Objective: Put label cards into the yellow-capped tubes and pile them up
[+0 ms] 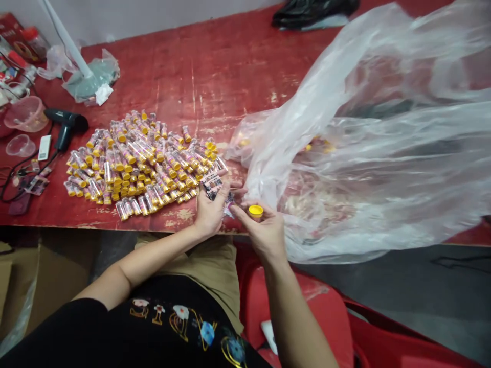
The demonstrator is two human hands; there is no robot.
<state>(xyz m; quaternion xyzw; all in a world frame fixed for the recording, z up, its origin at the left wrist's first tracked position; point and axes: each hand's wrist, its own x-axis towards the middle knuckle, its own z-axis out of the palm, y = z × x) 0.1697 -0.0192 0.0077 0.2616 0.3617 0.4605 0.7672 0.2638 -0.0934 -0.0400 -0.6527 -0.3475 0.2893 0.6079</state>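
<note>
My left hand [210,212] is closed on a bunch of small dark printed labels [212,185], its thumb pressed on top. Close beside it, my right hand [268,232] is closed round a small tube with a yellow cap [255,210]; the cap faces up and the fingers hide most of the body. The right thumb reaches to the edge of the labels, where a purple-and-white piece shows. Just left of both hands lies a big pile of clear tubes with yellow caps and pinkish printing [141,158].
A large clear plastic bag [368,168] covers the right side of the red table [215,66], with some yellow-capped pieces showing through. On the left lie a black hair dryer [67,125], a pink bowl [26,113] and a lamp stand [86,74]. A dark shoe-like object [310,13] rests at the back.
</note>
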